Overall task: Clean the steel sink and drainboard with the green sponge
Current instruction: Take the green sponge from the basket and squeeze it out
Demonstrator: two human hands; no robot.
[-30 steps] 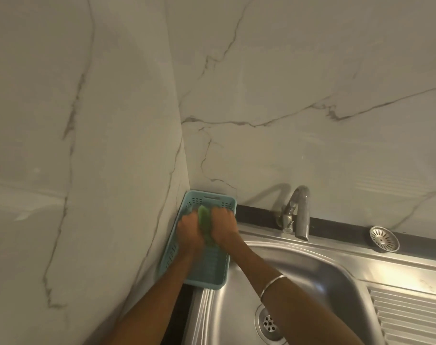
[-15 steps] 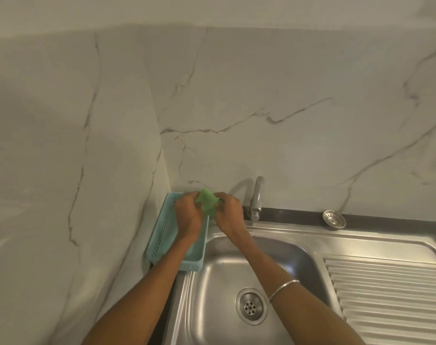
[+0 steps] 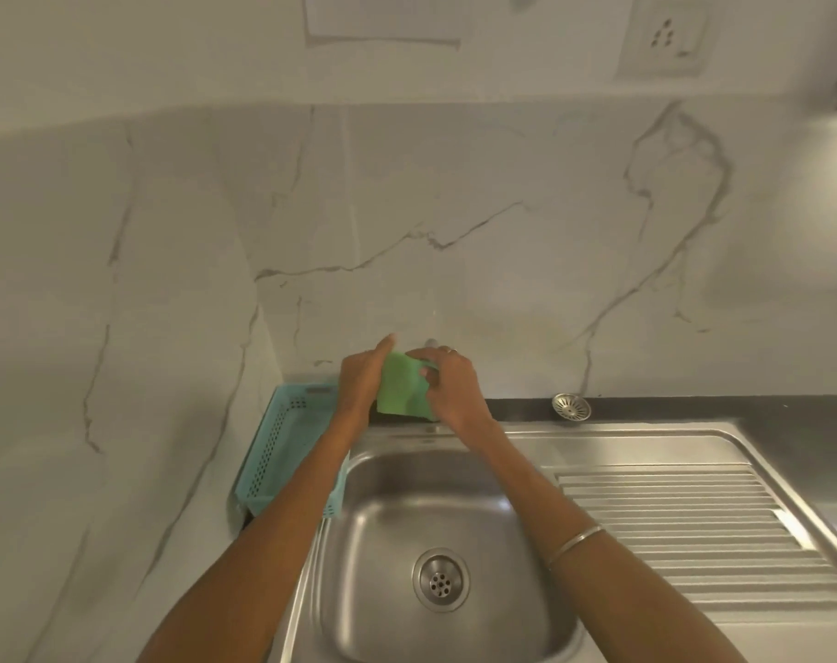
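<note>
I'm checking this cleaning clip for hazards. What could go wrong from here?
The green sponge, held up between the left hand and right hand, could slip into the sink. The loose strainer on the dark ledge might get knocked when wiping reaches the drainboard.

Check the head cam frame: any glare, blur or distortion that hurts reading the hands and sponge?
Head view: strong wide-angle bowing, the countertop edge and wall lines curve; dim warm light, soft overall; mild glare streaks on the drainboard and sink rim; green sponge sharp enough, held between left hand and right hand; tap mostly hidden behind them.
</note>
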